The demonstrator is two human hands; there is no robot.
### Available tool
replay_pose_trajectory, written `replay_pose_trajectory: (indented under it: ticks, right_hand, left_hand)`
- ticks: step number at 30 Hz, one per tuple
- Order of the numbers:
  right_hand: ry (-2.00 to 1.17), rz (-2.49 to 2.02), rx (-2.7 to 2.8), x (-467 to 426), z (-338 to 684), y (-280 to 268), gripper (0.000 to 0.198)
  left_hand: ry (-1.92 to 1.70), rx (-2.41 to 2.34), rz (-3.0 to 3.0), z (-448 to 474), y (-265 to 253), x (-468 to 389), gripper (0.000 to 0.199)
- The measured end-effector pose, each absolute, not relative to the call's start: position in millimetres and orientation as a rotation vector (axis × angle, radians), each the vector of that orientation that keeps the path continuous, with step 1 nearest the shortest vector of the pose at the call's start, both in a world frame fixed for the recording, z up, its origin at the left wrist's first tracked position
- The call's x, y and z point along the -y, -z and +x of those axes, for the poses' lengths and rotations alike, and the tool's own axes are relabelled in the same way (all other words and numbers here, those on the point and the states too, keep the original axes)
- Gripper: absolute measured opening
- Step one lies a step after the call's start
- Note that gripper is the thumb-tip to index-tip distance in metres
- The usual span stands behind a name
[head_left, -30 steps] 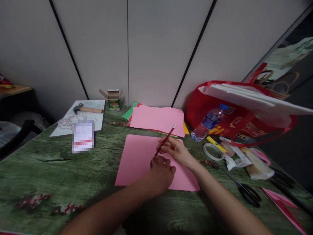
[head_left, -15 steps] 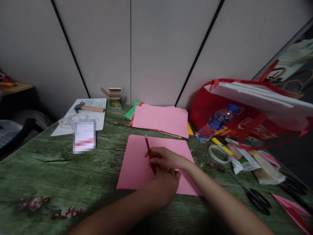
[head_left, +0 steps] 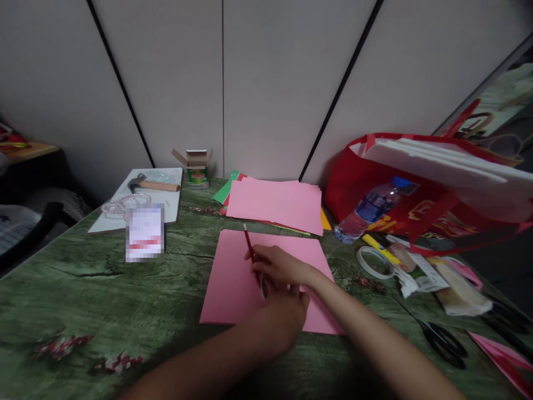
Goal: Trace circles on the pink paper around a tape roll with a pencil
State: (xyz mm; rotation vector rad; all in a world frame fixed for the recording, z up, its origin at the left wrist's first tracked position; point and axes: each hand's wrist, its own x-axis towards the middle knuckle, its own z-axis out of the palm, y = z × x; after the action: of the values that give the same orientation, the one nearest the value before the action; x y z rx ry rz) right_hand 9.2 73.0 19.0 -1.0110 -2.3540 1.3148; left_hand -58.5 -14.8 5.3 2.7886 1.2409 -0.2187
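My right hand [head_left: 277, 265] is closed around a slim red pencil [head_left: 249, 241] that stands tilted, its pale end up. The pencil's lower end is lost behind my fingers. My left hand [head_left: 286, 318] is bent over the middle of a pink paper sheet [head_left: 227, 278], just below my right hand, its fingers curled. A small pale curved edge [head_left: 263, 289] shows beside the left fingers; what it belongs to is mostly hidden.
Behind lies a stack of pink paper [head_left: 275, 203]. Left are a hammer [head_left: 156, 186], a blurred-out card [head_left: 145, 233] and a small green box [head_left: 197, 175]. Right are a water bottle [head_left: 370, 208], a red bag [head_left: 345, 172], a tape roll [head_left: 375, 263] and scissors [head_left: 443, 341].
My right hand and the pencil have shifted slightly up and left. The pale curved edge by my left fingers now shows more. My left hand stays almost in place.
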Motion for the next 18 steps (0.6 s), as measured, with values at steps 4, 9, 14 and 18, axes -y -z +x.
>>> replay_pose_trajectory:
  ticks: [4,9,14,18]
  right_hand:
    - [-1.383,-1.018,2.228,-79.9,13.9,-14.6,0.018]
    - [-1.230,-0.977,2.139,-92.3,26.7,-3.9,0.015]
    - [-1.183,-0.999,2.051,-102.4,49.0,13.5,0.019]
    - [-1.193,-1.049,1.948,-101.0,66.9,22.2,0.025]
  left_hand:
    - [0.207,-1.318,2.839,-57.6,-2.3,14.3,0.036]
    - [0.255,-1.337,2.891,-57.6,-7.5,14.8,0.035]
    - [0.210,-1.344,2.907,-55.1,0.9,13.0,0.037]
    - [0.191,-1.402,2.867,-50.4,17.7,9.4,0.039]
